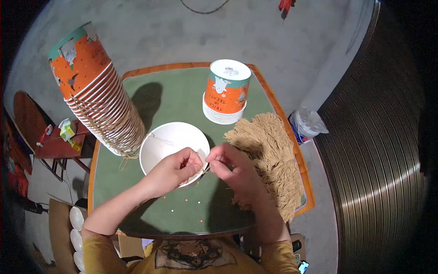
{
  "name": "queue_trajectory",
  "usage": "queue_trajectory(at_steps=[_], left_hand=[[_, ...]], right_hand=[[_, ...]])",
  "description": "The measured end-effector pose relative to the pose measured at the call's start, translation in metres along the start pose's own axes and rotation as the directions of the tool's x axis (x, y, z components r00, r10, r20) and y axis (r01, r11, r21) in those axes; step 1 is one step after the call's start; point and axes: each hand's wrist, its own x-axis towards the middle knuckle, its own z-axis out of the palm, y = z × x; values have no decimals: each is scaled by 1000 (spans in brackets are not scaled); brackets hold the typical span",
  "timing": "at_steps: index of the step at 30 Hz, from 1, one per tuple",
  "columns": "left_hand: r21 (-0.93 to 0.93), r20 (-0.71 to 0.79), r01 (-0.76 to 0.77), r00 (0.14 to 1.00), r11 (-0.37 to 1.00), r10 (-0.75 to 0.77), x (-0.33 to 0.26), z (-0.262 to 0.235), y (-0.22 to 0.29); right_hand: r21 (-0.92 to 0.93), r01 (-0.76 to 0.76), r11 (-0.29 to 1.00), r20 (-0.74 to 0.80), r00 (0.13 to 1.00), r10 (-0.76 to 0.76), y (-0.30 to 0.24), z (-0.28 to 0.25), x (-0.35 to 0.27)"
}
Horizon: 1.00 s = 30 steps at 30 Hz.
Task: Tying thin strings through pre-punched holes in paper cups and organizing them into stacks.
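Fingers of the left hand (175,171) are pinched together on the rim of a white paper cup (171,148) at the centre of the frame; the fingers of the right hand (230,166) are pinched together just beside them, at the same point on the rim. What the right fingertips clamp is too small to tell, though a thin length of tan string (159,138) lies across the cup's open mouth. The cup rests on its side on the green-topped table (182,91), mouth facing the camera.

To the right of the hands, a bundle of tan string pieces (269,155) lies on the table, touching the right wrist. At upper centre, a short stack of orange cups (226,93) stands upside down. At upper left, a tall leaning stack of orange cups (98,91) carries string loops along its white rims. Small orange dots (187,201) are scattered on the green surface below the hands. A clear plastic container (305,124) sits on the floor beyond the table's right edge
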Motion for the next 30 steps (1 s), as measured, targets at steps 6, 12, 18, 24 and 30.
queue_trajectory(at_steps=[6, 12, 18, 24, 30], left_hand=[[-20, 20, 4, 1000, 1000, -4, 8, 4, -2], [-118, 124, 18, 992, 993, -3, 12, -2, 0], [-252, 108, 102, 991, 962, -77, 16, -3, 0], [-282, 106, 85, 993, 956, -57, 19, 0, 1], [-253, 70, 63, 996, 965, -47, 16, 0, 0]], right_hand=[[-27, 234, 972, 176, 958, -226, 1, -7, 29], [-392, 362, 846, 135, 932, -336, 8, -2, 39], [-190, 232, 954, -96, 963, -253, 42, 1, 3], [-583, 325, 745, -65, 895, -442, 37, 13, -20], [-614, 357, 704, -84, 857, -508, 33, 15, -21]])
